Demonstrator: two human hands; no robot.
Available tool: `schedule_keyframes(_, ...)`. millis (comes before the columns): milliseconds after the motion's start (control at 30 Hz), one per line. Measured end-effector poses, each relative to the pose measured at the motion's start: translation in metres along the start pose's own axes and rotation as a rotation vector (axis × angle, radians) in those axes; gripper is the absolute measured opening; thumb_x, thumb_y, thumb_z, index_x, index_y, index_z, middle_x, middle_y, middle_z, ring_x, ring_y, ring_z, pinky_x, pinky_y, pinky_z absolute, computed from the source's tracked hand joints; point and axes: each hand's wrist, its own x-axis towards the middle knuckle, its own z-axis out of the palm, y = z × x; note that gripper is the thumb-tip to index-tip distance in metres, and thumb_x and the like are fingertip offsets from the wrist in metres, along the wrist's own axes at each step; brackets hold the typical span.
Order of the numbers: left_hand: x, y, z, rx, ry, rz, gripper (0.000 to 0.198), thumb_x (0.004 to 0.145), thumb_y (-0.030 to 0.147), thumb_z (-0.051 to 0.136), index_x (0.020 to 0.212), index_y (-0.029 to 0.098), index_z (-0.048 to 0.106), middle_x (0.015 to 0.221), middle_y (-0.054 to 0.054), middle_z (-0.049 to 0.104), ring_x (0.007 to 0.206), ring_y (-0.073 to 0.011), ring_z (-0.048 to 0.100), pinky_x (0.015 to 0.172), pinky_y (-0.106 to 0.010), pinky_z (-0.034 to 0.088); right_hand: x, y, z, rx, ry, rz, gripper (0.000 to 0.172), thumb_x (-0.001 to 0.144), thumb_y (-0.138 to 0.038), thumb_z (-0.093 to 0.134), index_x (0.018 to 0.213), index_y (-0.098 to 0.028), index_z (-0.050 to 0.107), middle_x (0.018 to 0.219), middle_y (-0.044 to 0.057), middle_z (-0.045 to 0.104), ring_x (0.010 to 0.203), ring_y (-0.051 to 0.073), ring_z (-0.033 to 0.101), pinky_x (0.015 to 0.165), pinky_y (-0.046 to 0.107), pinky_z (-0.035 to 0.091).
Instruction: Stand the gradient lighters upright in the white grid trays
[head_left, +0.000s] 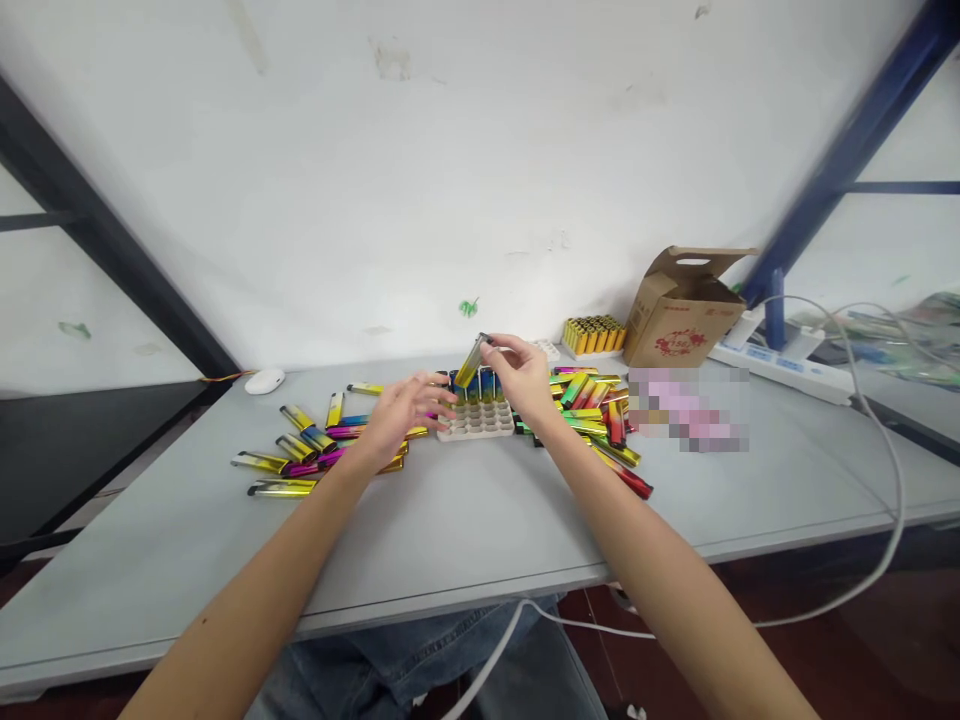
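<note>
My right hand point(526, 380) pinches a shiny yellow metallic tube point(471, 366) by its upper, greyish end and tilts it over a pale tray point(475, 430). The tray has rows of round hollows, and several blue tubes point(487, 385) stand upright along its back. My left hand point(401, 412) hovers by the tray's left side with its fingers spread and nothing visible in them. Loose yellow, blue and magenta tubes point(300, 447) lie left of it. To the right of the tray is a pile of green, yellow and red tubes point(592, 410), partly behind my right wrist.
At the back stands a block of orange-yellow cylinders point(595, 337) on a pale tray, beside an open cardboard box point(675, 320). A white power strip point(787, 370) lies at the right, its cable looping over the table edge. A white rounded case point(265, 381) sits back left.
</note>
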Motion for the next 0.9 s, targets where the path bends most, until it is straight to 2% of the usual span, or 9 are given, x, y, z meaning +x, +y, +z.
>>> schedule_keyframes(67, 0.006, 0.001, -0.012, -0.001, 0.217, 0.115, 0.039, 0.084, 0.049, 0.058, 0.099, 0.014, 0.062, 0.070, -0.005, 0.067, 0.056, -0.0170, 0.064, 0.057, -0.031, 0.054, 0.000, 0.005, -0.002, -0.058, 0.000, 0.010, 0.031, 0.080, -0.044, 0.065, 0.095, -0.017, 0.070, 0.092, 0.006, 0.072, 0.074, 0.017, 0.066, 0.071, 0.032, 0.054)
schedule_keyframes(133, 0.011, 0.000, -0.026, 0.103, 0.449, 0.193, 0.031, 0.084, 0.044, 0.053, 0.094, 0.016, 0.062, 0.065, -0.002, 0.063, 0.053, -0.0148, 0.061, 0.055, -0.028, 0.052, -0.002, 0.009, -0.003, -0.178, -0.048, -0.048, 0.027, 0.082, -0.040, 0.064, 0.094, -0.017, 0.071, 0.098, 0.007, 0.071, 0.072, 0.016, 0.066, 0.070, 0.031, 0.054)
schedule_keyframes(200, 0.015, -0.003, -0.042, 0.343, 0.579, 0.205, 0.026, 0.084, 0.038, 0.050, 0.094, 0.017, 0.062, 0.073, -0.003, 0.065, 0.064, -0.0174, 0.064, 0.062, -0.031, 0.053, -0.007, 0.011, -0.002, -0.323, -0.142, -0.162, 0.022, 0.084, -0.034, 0.061, 0.094, -0.017, 0.071, 0.101, 0.007, 0.069, 0.071, 0.014, 0.065, 0.071, 0.030, 0.053)
schedule_keyframes(233, 0.017, -0.005, -0.049, 0.513, 0.603, 0.197, 0.024, 0.083, 0.036, 0.051, 0.095, 0.018, 0.062, 0.079, -0.005, 0.067, 0.072, -0.0195, 0.065, 0.070, -0.033, 0.054, -0.009, 0.011, -0.001, -0.394, -0.197, -0.221, 0.020, 0.085, -0.031, 0.060, 0.094, -0.018, 0.071, 0.102, 0.007, 0.068, 0.071, 0.014, 0.064, 0.073, 0.029, 0.052)
schedule_keyframes(300, 0.020, -0.011, -0.061, 0.851, 0.584, 0.184, 0.029, 0.082, 0.034, 0.053, 0.105, 0.018, 0.061, 0.095, -0.009, 0.069, 0.093, -0.0240, 0.065, 0.089, -0.038, 0.050, -0.013, 0.011, 0.001, -0.514, -0.282, -0.291, 0.018, 0.087, -0.028, 0.057, 0.096, -0.018, 0.070, 0.102, 0.007, 0.067, 0.073, 0.013, 0.063, 0.076, 0.029, 0.051)
schedule_keyframes(367, 0.022, -0.018, -0.069, 1.090, 0.510, 0.158, 0.039, 0.084, 0.036, 0.050, 0.117, 0.016, 0.058, 0.115, -0.015, 0.065, 0.112, -0.0290, 0.059, 0.100, -0.042, 0.044, -0.016, 0.010, 0.003, -0.579, -0.326, -0.295, 0.018, 0.089, -0.027, 0.055, 0.097, -0.018, 0.069, 0.103, 0.007, 0.066, 0.075, 0.014, 0.063, 0.077, 0.028, 0.051)
schedule_keyframes(500, 0.025, -0.030, -0.072, 1.357, 0.408, 0.081, 0.054, 0.088, 0.041, 0.045, 0.132, 0.012, 0.049, 0.138, -0.020, 0.051, 0.132, -0.0359, 0.044, 0.108, -0.048, 0.035, -0.017, 0.011, 0.004, -0.625, -0.369, -0.286, 0.020, 0.091, -0.027, 0.052, 0.101, -0.018, 0.067, 0.107, 0.007, 0.065, 0.080, 0.014, 0.063, 0.077, 0.028, 0.050)
schedule_keyframes(700, 0.024, -0.030, -0.069, 1.405, 0.302, -0.084, 0.070, 0.088, 0.046, 0.046, 0.145, 0.008, 0.033, 0.136, -0.024, 0.054, 0.129, -0.0384, 0.048, 0.103, -0.050, 0.038, -0.019, 0.010, 0.004, -0.698, -0.358, -0.315, 0.021, 0.091, -0.028, 0.052, 0.103, -0.020, 0.067, 0.108, 0.006, 0.065, 0.091, 0.018, 0.062, 0.083, 0.031, 0.049)
schedule_keyframes(900, 0.022, -0.021, -0.067, 1.283, 0.300, -0.014, 0.060, 0.088, 0.044, 0.047, 0.139, 0.013, 0.044, 0.126, -0.016, 0.064, 0.120, -0.0355, 0.056, 0.102, -0.045, 0.039, -0.017, 0.008, 0.002, -0.744, -0.326, -0.473, 0.018, 0.086, -0.031, 0.060, 0.097, -0.022, 0.073, 0.122, 0.009, 0.059, 0.119, 0.025, 0.049, 0.104, 0.043, 0.038)
